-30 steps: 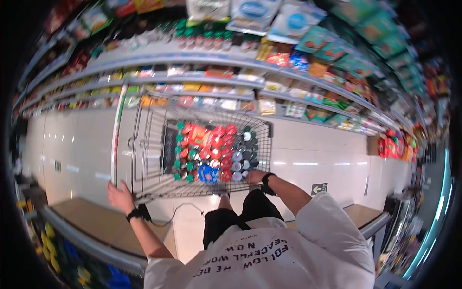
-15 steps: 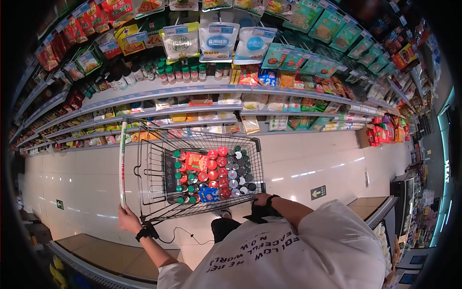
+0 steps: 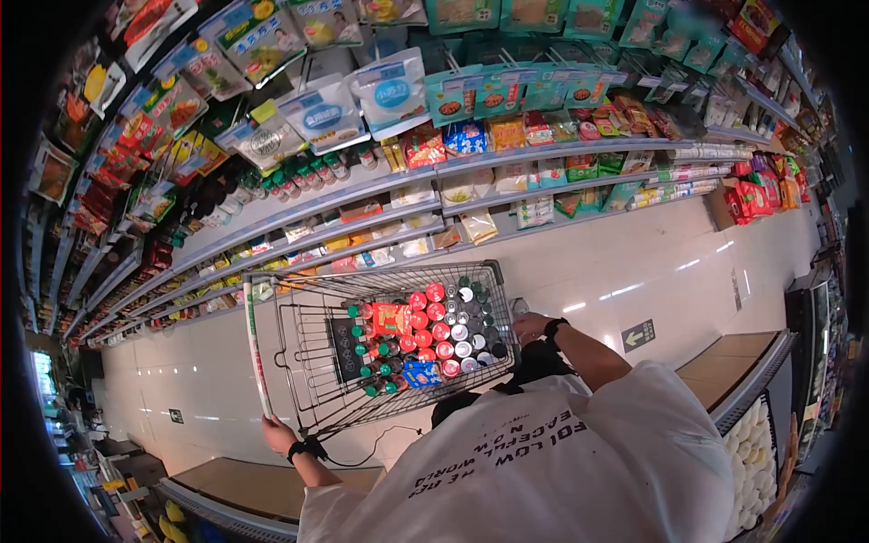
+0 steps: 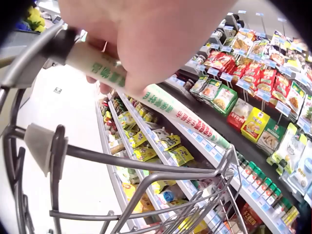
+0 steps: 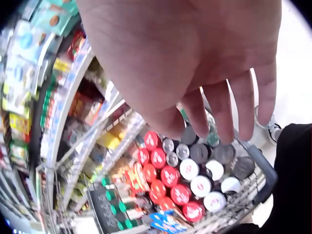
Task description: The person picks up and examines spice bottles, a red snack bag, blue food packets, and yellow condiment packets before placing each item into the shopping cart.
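My left hand [image 3: 279, 436] grips the near end of the white handle [image 3: 254, 344] of a wire shopping cart [image 3: 500, 271], its fingers wrapped round the bar in the left wrist view. Beside the cart's front corner, my right hand [image 3: 532, 326] has its fingers extended and grasps nothing; in the right wrist view they overlap the front rim. Inside the cart stand red-lidded jars [image 3: 418, 319], dark-lidded and white-lidded jars [image 3: 461, 333] toward the front, and green-capped bottles [image 3: 386, 349] toward the handle. A red packet [image 3: 392, 318] and a blue packet [image 3: 422, 374] lie on top.
Long shelves [image 3: 579, 154] of packets and bottles run along the cart's far side. A box of red packets [image 3: 751, 201] stands on the floor at right. Low display counters [image 3: 724, 366] are on my near side. A green arrow sign [image 3: 637, 336] marks the tiled floor.
The head view has turned, and the cart now appears lower and tilted, with the shelves slanting. My right hand has gone from the cart's near side to its front corner; my left stays on the handle.
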